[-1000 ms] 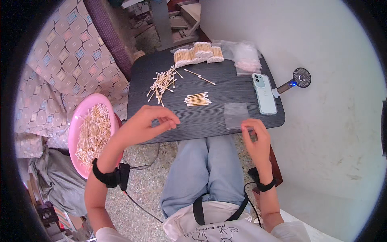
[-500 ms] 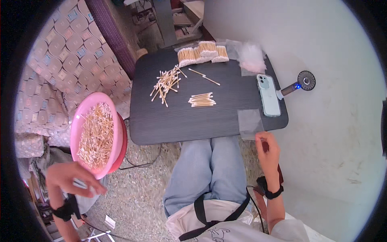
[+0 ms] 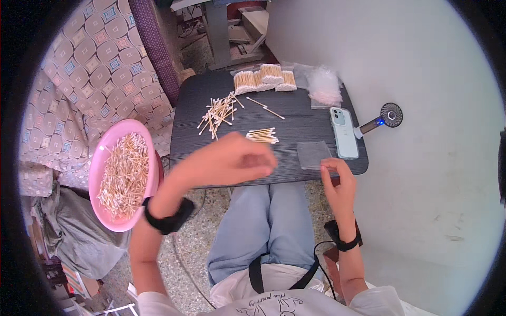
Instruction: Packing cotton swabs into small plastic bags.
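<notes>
1. Centre frame: left hand over the table edge, fingers bunched; contents cannot be told.
2. Right of centre: right hand pinching the clear bag, steadying it.
3. Above: loose cotton swabs, within reach.

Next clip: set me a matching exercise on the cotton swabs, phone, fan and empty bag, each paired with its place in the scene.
Things:
1. pink bowl
2. phone
3. handheld fan
4. clear bag

Places:
A. flat on the table near its right edge
B. on the floor beside the table's right side
C. left of the table, full of loose cotton swabs
D. on the table's front edge, just above the right hand

Pairs: 1-C, 2-A, 3-B, 4-D
</notes>
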Demonstrator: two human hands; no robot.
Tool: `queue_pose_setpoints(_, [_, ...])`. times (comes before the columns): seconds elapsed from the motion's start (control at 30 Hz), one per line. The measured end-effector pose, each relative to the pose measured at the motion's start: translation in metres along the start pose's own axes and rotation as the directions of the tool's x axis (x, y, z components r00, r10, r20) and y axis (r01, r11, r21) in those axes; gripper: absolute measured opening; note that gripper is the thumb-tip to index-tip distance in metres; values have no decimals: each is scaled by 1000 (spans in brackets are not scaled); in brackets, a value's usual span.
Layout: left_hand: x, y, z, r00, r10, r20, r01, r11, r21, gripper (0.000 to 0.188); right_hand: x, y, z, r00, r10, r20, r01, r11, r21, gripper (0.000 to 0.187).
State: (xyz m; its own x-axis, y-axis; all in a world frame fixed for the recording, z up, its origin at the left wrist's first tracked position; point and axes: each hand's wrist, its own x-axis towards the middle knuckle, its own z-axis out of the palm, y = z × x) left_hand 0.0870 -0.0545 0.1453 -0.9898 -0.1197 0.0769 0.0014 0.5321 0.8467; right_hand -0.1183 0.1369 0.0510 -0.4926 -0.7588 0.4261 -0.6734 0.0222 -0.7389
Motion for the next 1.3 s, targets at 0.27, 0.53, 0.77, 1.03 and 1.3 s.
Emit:
queue_pose_setpoints(0.27, [64, -62, 97, 881, -126, -456, 152, 988, 21, 26, 14, 16, 22, 996, -62, -59, 64, 997, 45, 8])
queue_pose_setpoints(0.53, [72, -102, 140, 741, -151, -654, -66, 953, -295, 22, 8, 21, 36, 996, -86, -37, 87, 996, 31, 7])
queue_pose_setpoints(0.77, [84, -86, 150, 673, -182, -717, 107, 983, -149, 19, 12, 26, 38, 985, -92, -143, 75, 990, -121, 10])
queue_pose_setpoints(1.03, [98, -75, 149, 661, -137, -737, 143, 988, -55, 18, 12, 32, 35, 972, -190, -141, 167, 972, -165, 16])
queue_pose_setpoints(1.3, [98, -90, 153, 532, 158, -832, 182, 938, 295, 19, 12, 25, 40, 985, 26, -173, -47, 992, -117, 20])
